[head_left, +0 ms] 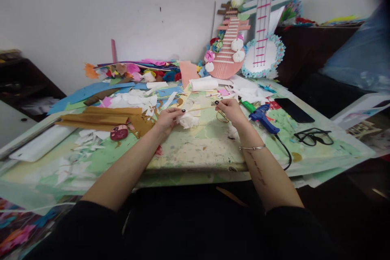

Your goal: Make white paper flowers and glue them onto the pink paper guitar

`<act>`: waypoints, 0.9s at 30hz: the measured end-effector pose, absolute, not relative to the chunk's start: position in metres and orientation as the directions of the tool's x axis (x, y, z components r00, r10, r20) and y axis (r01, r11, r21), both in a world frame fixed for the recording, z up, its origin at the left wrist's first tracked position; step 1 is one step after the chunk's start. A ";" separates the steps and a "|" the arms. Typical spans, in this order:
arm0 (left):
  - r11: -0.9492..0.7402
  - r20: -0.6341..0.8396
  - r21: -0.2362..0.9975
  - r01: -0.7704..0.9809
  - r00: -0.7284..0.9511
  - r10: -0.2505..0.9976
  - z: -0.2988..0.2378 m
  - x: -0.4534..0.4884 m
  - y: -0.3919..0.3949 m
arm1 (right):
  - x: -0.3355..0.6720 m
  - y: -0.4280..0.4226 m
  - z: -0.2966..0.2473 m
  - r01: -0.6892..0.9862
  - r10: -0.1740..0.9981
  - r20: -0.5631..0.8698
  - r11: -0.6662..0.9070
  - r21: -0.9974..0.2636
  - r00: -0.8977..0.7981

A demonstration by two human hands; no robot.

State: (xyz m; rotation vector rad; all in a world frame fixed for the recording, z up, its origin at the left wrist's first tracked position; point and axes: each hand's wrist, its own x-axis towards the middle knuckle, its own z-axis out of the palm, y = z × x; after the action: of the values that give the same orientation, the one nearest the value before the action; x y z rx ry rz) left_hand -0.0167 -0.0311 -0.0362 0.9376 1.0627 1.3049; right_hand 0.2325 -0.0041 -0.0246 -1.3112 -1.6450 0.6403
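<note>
A thin pale strip (202, 108) stretches nearly level between my two hands above the table. At its left end, my left hand (168, 121) pinches it between thumb and fingers. A crumpled white paper flower (187, 121) sits just beside those fingertips; whether the hand also holds it, I cannot tell. My right hand (233, 110) is closed on the strip's other end. Gold loops, like scissor handles (222, 117), show just under the right fingers, and I cannot tell if they are held or lying on the table. To the right is a blue glue gun (264, 118).
Brown crepe paper (100, 117), a dark red case (118, 132) and white scraps lie left. A phone (294, 110) and black glasses (313, 136) lie right, near the glue gun's cord (285, 152). Behind stand two paper-decorated instrument shapes, one pink (227, 63), one white (258, 55).
</note>
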 end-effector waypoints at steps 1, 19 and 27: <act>0.068 -0.074 0.962 -0.265 -0.015 0.997 -0.036 -0.017 -0.032 | 0.232 -0.004 -0.025 0.470 0.938 0.346 0.311 -0.826 -0.012; 0.196 -0.163 0.975 -0.107 0.254 0.953 -0.037 -0.021 -0.036 | 0.226 -0.003 -0.024 0.449 0.839 0.544 0.481 -0.753 0.013; 0.127 -0.096 0.989 -0.074 0.331 0.939 -0.039 -0.019 -0.038 | 0.226 -0.003 -0.025 0.444 0.812 0.583 0.522 -0.729 0.002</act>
State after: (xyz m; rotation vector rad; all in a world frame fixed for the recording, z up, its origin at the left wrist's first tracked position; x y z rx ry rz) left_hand -0.0193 -0.0379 -0.0386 1.1983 0.9482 0.9267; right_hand 0.2262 -0.0029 -0.0246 -1.0897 -1.6296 0.4060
